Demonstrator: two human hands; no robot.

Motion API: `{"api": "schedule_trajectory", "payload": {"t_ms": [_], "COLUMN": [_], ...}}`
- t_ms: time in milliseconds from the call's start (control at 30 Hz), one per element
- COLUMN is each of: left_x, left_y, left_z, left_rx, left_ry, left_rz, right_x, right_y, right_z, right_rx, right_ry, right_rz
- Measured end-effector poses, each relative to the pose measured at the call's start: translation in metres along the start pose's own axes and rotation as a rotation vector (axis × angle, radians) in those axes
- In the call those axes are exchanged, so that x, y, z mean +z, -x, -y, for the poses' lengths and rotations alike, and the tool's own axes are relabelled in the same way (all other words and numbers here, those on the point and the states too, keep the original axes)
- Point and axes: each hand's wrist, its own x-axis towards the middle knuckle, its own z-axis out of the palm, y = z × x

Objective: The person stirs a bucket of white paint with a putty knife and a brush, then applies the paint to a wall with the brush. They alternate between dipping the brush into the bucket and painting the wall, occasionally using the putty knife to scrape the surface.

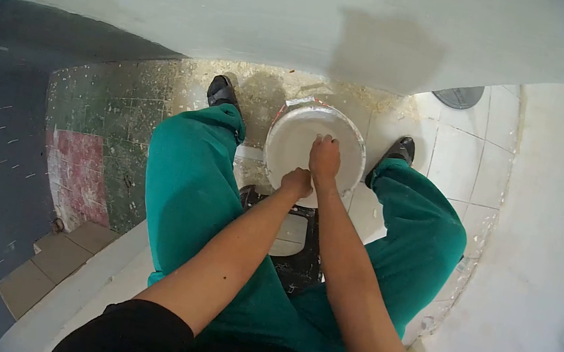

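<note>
A round bucket (274, 146) with a white, smeared rim stands on the floor between my feet, a pale whitish material inside it. My left hand (298, 183) is closed over the near part of the bucket, close to my right wrist. Farther in, my right hand (324, 158) is held over the middle of the bucket with its fingers curled. Whatever either hand grips, if anything, is hidden by the fingers. Just on the near side of the bucket, between my legs, is a black, paint-spotted frame-like object (300, 266) with an opening in it.
A pale wall (252, 5) rises ahead, and a white wall (545, 222) stands at the right. Floor tiles (455, 157) are spattered with residue. A grey round lid-like disc (458, 95) lies at the back right. Brown boxes or blocks (60, 257) sit at the lower left.
</note>
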Motion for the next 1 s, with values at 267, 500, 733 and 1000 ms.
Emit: {"api": "schedule_trajectory", "payload": {"t_ms": [267,500,733,1000], "left_x": [-0.009,-0.031,-0.036,-0.038], "left_y": [0.023,0.012,0.011,0.021], "left_z": [0.000,-0.001,-0.003,-0.016], "left_rx": [0.056,0.026,0.091,0.125], "left_ry": [-0.023,0.130,0.053,-0.056], "left_rz": [-0.066,-0.115,-0.093,-0.109], "right_x": [0.014,0.003,-0.015,-0.036], "right_y": [0.010,0.015,0.025,0.039], "right_z": [-0.022,-0.025,-0.010,-0.003], "right_rx": [-0.006,-0.066,-0.075,-0.101], "right_ry": [-0.015,0.003,-0.034,-0.036], "right_rz": [0.017,-0.054,-0.135,-0.170]}}
